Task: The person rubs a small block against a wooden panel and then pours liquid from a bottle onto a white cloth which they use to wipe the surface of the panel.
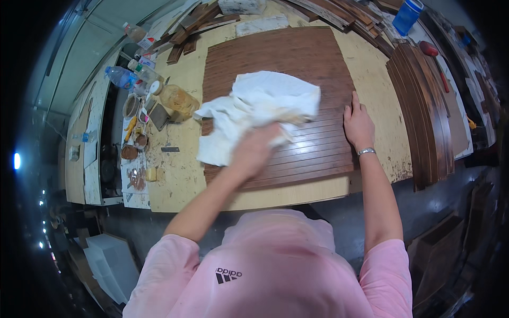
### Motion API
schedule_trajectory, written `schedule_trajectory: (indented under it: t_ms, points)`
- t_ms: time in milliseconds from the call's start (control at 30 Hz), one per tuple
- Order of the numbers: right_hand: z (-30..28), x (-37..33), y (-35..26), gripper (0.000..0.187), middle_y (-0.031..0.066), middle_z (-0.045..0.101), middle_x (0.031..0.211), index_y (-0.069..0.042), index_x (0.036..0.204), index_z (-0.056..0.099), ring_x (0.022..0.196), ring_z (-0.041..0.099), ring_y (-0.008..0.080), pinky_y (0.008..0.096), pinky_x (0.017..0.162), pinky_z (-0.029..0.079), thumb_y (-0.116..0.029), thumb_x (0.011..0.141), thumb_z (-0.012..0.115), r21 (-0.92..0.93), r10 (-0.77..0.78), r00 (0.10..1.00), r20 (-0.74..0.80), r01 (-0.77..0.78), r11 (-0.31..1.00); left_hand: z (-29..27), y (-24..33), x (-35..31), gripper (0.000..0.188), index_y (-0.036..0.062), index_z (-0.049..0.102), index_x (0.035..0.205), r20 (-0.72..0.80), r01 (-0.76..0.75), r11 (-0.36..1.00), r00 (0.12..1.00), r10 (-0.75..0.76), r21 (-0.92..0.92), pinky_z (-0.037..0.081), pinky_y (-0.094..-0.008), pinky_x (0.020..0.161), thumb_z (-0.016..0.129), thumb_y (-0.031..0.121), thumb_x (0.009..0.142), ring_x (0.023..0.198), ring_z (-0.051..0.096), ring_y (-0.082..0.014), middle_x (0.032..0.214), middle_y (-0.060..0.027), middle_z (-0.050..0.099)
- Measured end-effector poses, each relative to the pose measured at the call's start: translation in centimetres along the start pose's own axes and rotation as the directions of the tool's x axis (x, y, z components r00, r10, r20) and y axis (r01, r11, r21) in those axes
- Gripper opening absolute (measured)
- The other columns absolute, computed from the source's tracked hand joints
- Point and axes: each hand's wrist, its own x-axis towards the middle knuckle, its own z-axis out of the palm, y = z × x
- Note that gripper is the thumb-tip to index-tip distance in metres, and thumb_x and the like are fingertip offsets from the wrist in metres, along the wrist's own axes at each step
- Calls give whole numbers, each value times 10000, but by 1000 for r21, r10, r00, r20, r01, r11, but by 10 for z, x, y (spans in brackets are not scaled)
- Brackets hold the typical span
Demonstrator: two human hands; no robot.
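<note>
A dark brown wooden panel (281, 50) with narrow parallel grooves lies on the light wooden tabletop. Bunched over its left and middle part is a white cloth (275, 90) with yellowish stains, one end hanging past the panel's left edge. My left hand (255, 148) is on the lower part of the cloth and grips it; motion blurs the hand and the fingers are partly hidden. At the panel's right edge rests my right hand (360, 122), fingers stretched out and holding nothing, with a metal bracelet (366, 151) at the wrist.
At the left stand a jar of yellowish-brown stuff (179, 102), a blue-capped plastic bottle (121, 77) and several small containers. Dark wood strips (419, 106) are stacked at the right, more strips (323, 13) at the back. A red-handled tool (428, 49) and a blue container (407, 18) are far right.
</note>
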Motion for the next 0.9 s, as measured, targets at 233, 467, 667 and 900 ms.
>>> schedule_trajectory:
  t_ms: [233, 467, 667, 900]
  points:
    - [-1, 3, 12, 750, 231, 400, 1496, -117, 1538, 321, 1328, 450, 386, 498, 1070, 407, -451, 920, 583, 130, -161, 987, -25, 162, 978, 34, 46, -21, 694, 137, 406, 1505, -17, -235, 937, 969, 248, 260, 236, -552, 1182, 667, 146, 863, 1460, 337, -316, 1582, -67, 372]
    - [-51, -83, 29, 1167, 149, 265, 1613, -95, 1547, 296, 1493, 230, 345, 546, 1201, 204, -489, 609, 868, 1, -590, 743, 318, 621, 783, 15, 6, -75, 712, 124, 431, 1489, 92, -181, 893, 983, 157, 411, 215, -605, 1169, 707, 211, 839, 1472, 325, -302, 1571, -56, 399]
    - [-26, -86, 37, 1237, 112, 262, 1622, -104, 1547, 294, 1496, 238, 316, 540, 1203, 209, -477, 533, 896, -83, -660, 735, 156, 676, 732, 63, 83, -32, 670, 127, 466, 1459, 83, -444, 875, 896, 436, 194, 246, -541, 1180, 648, 169, 816, 1461, 349, -234, 1558, -32, 415]
    - [-41, -88, 29, 1159, 117, 287, 1609, -104, 1526, 332, 1482, 268, 303, 527, 1204, 220, -454, 571, 887, -23, -611, 764, 208, 628, 778, 37, 49, -55, 704, 123, 491, 1437, 121, -435, 850, 900, 418, 299, 289, -575, 1143, 640, 78, 751, 1437, 391, -239, 1532, -42, 451]
